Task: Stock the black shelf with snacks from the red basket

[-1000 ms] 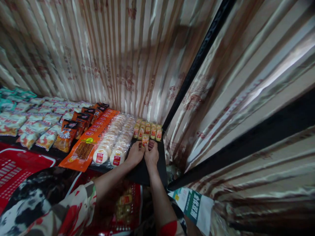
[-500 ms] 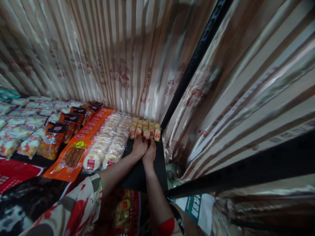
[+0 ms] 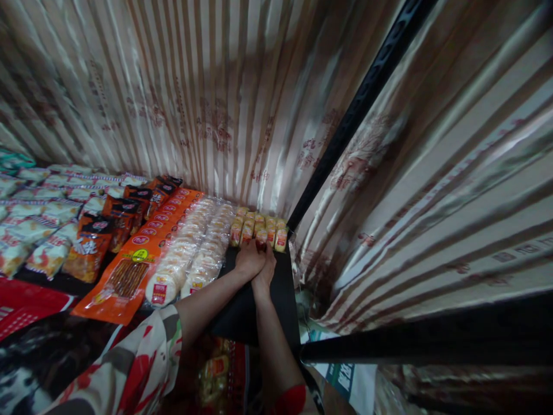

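Observation:
My left hand (image 3: 249, 260) and my right hand (image 3: 266, 268) are pressed close together on the black shelf (image 3: 283, 288), at the front of a row of small yellow and red snack packets (image 3: 259, 228). Both hands have their fingers curled at a packet in that row. What each hand grips is hidden by the fingers and by blur. Two rows of round white rice crackers (image 3: 190, 253) in clear wrap lie just left of my left wrist.
Orange snack bags (image 3: 133, 253), dark orange bags (image 3: 93, 245) and pale bags (image 3: 38, 230) fill the shelf to the left. A striped shiny curtain (image 3: 207, 104) backs the shelf. Black shelf posts (image 3: 358, 104) rise at the right. More packets sit in a lower red container (image 3: 218, 369).
Both hands have moved forward to the packet row and closed together. The loose packet seen between the fingers a second ago now lies among the row. The view shifted slightly.

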`<state>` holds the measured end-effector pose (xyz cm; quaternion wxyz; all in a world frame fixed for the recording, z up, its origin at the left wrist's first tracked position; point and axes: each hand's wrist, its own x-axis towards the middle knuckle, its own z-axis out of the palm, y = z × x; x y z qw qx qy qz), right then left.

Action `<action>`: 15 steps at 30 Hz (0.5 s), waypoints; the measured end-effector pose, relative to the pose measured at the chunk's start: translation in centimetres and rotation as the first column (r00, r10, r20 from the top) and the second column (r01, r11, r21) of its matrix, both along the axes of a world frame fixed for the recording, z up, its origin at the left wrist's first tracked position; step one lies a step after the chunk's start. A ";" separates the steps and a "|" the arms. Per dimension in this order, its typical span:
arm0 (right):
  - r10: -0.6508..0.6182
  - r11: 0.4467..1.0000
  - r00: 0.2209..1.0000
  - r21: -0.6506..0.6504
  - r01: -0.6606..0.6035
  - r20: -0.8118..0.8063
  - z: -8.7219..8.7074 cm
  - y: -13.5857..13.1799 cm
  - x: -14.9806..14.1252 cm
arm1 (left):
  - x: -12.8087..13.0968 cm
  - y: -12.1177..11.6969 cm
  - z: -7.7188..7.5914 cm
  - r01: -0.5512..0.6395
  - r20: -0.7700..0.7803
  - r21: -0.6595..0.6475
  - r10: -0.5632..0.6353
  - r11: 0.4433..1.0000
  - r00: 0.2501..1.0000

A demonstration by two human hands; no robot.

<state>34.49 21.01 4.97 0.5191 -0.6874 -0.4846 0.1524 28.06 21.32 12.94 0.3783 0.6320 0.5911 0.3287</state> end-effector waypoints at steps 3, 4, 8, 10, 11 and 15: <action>0.038 0.999 0.999 -0.004 -0.038 0.002 -0.7 0.2 0.5 | -0.2 -0.6 0.5 -0.008 -0.043 -0.012 0.008 1.000 0.999; 0.050 0.999 0.999 -0.002 -0.050 -0.009 -0.9 0.3 0.6 | -0.2 -0.7 0.7 -0.003 -0.034 -0.010 0.003 1.000 0.999; 0.045 0.998 0.998 0.042 -0.044 -0.037 -0.8 0.2 0.1 | -0.7 -1.0 1.0 0.002 0.005 -0.012 -0.002 1.000 1.000; 0.022 0.997 0.999 0.068 -0.020 -0.035 -0.5 -0.1 -0.5 | -0.9 -0.9 1.0 -0.022 -0.022 -0.030 0.022 0.999 1.000; 0.020 0.997 0.999 0.077 -0.018 -0.030 -0.3 -0.2 -0.7 | -1.1 -0.9 1.0 -0.037 -0.040 -0.032 0.036 0.999 0.999; 0.117 0.991 0.993 0.071 -0.117 -0.005 0.2 -0.3 -1.0 | -1.2 -2.1 2.4 -0.036 0.018 0.049 0.035 0.998 0.999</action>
